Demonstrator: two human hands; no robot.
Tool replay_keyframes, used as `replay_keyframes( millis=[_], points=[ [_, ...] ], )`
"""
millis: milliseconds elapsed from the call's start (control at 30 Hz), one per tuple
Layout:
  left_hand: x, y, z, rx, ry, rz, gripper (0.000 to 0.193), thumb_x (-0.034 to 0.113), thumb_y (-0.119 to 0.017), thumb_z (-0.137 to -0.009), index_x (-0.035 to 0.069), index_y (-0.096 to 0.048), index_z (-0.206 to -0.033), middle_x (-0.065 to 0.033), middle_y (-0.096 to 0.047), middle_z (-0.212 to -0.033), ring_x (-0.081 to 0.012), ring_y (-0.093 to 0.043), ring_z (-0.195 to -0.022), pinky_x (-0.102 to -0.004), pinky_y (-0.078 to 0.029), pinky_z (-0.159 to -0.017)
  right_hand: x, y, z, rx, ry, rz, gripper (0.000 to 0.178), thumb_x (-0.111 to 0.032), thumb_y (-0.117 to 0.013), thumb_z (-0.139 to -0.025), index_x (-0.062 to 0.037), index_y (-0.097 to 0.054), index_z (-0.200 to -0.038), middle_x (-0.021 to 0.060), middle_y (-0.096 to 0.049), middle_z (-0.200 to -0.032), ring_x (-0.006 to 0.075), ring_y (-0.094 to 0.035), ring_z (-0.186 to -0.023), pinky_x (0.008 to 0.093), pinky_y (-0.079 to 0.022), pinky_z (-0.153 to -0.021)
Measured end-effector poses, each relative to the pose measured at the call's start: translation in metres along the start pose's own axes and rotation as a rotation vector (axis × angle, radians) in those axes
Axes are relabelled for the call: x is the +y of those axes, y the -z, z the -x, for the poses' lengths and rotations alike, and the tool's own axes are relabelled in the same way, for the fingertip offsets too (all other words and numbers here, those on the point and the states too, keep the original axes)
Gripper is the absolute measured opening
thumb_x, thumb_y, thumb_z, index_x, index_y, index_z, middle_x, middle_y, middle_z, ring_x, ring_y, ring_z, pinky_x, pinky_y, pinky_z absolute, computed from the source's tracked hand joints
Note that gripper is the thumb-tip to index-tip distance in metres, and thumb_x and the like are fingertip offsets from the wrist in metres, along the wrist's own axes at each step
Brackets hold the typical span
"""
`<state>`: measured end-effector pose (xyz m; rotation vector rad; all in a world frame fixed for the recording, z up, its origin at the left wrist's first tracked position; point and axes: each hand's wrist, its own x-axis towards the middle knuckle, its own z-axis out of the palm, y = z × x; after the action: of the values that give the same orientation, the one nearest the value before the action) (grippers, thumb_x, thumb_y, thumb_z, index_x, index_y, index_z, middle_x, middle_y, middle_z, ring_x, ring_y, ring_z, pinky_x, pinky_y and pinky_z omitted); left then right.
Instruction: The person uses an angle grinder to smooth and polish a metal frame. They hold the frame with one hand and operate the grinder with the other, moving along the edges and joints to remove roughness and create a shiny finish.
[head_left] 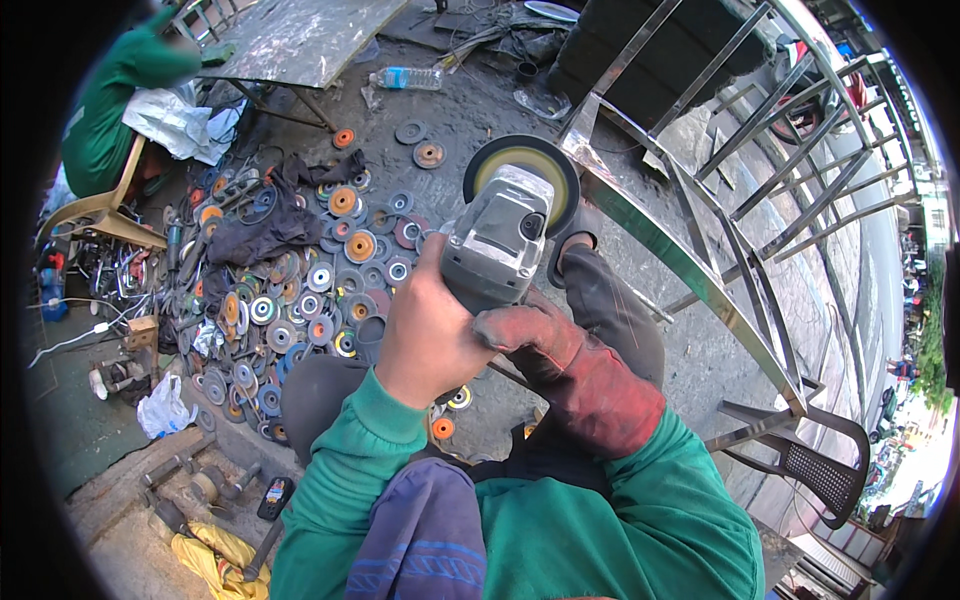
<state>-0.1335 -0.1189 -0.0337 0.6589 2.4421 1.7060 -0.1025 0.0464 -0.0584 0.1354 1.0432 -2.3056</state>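
Observation:
An angle grinder with a grey head is held out in front of me. My bare left hand wraps round its body from the left. My right hand, in a worn red glove, is closed on the grinder's lower right side; its fingertips are partly hidden. A round disc with a yellowish face sits at the grinder's far end. The disc's right edge meets the corner of a shiny metal frame, touching or very close. Thin bright streaks show near my right knee.
Many used grinding discs are heaped at the left. A worn table and a water bottle are farther off. A person in green sits at the far left. A dark plastic chair stands at the right. A phone lies lower left.

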Motion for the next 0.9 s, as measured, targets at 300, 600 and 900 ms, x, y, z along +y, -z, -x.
replay_keyframes(
  millis=[300,600,900],
  points=[
    [0.007,0.004,0.002,-0.023,-0.036,-0.142,0.067,0.020,-0.097,-0.072,-0.003,-0.064,-0.125,-0.0204,-0.076,-0.114,-0.0332,-0.078,-0.105,-0.0408,-0.060,-0.090,0.005,-0.004,0.001,0.031,0.022,-0.110,0.080,-0.018,-0.082,-0.081,-0.0071,-0.052,-0.154,0.0078,-0.067,-0.136,0.0197,-0.066,-0.121,0.0362,-0.053,-0.105],
    [0.007,0.001,0.001,0.014,-0.019,-0.094,0.070,0.032,-0.099,-0.073,-0.002,-0.056,-0.117,-0.0231,-0.077,-0.102,-0.0397,-0.078,-0.099,-0.0462,-0.061,-0.082,0.007,-0.007,0.006,0.036,0.038,-0.118,0.066,-0.019,-0.080,-0.083,-0.0052,-0.061,-0.145,0.0074,-0.072,-0.127,0.0186,-0.069,-0.116,0.0365,-0.054,-0.106],
    [0.015,0.006,0.001,-0.016,0.156,-0.006,0.068,0.024,-0.098,-0.072,-0.005,-0.060,-0.122,-0.0201,-0.077,-0.108,-0.0345,-0.078,-0.102,-0.0429,-0.061,-0.087,0.008,-0.015,0.006,0.099,0.015,-0.114,0.077,-0.021,-0.080,-0.081,-0.0059,-0.053,-0.152,0.0080,-0.069,-0.133,0.0195,-0.067,-0.121,0.0370,-0.053,-0.107]
  ],
)
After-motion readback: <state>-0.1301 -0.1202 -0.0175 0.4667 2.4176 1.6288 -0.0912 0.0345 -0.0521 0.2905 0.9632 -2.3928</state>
